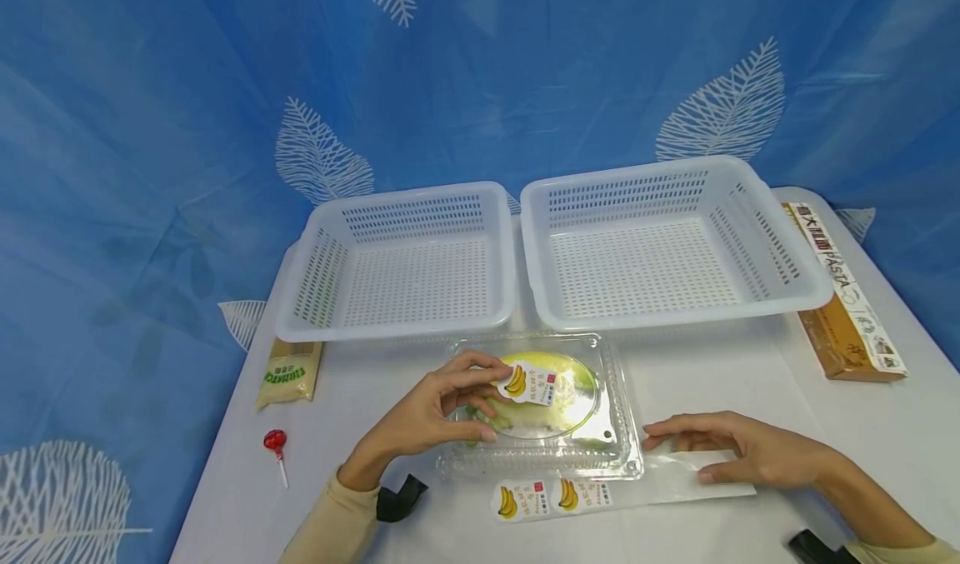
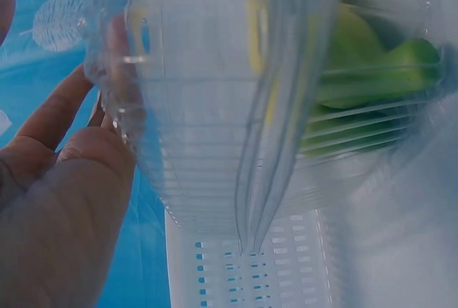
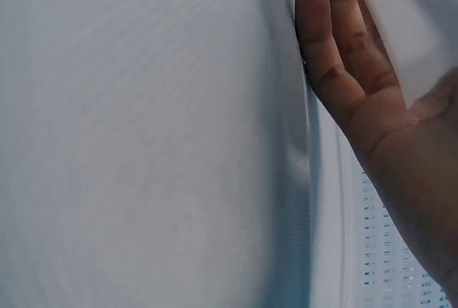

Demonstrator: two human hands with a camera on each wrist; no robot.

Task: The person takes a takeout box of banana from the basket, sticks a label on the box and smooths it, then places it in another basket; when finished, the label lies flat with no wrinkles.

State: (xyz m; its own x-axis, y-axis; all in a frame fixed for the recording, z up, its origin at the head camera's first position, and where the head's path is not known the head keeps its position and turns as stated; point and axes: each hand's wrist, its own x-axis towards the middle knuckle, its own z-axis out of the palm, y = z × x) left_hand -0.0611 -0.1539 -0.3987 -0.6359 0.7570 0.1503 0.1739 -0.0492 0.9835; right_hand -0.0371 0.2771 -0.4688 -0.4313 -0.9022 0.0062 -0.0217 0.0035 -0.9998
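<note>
Touching glossy banana label (image 1: 534, 384) over clear ridged box (image 1: 540, 462), left hand (image 1: 435, 406) loosely spread; right hand (image 1: 757, 451) relaxed, empty

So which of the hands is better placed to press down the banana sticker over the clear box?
Probably the left hand: it touches that banana sticker over the clear box. The right hand is by the box's right edge, over the sticker strip's blank end.
</note>
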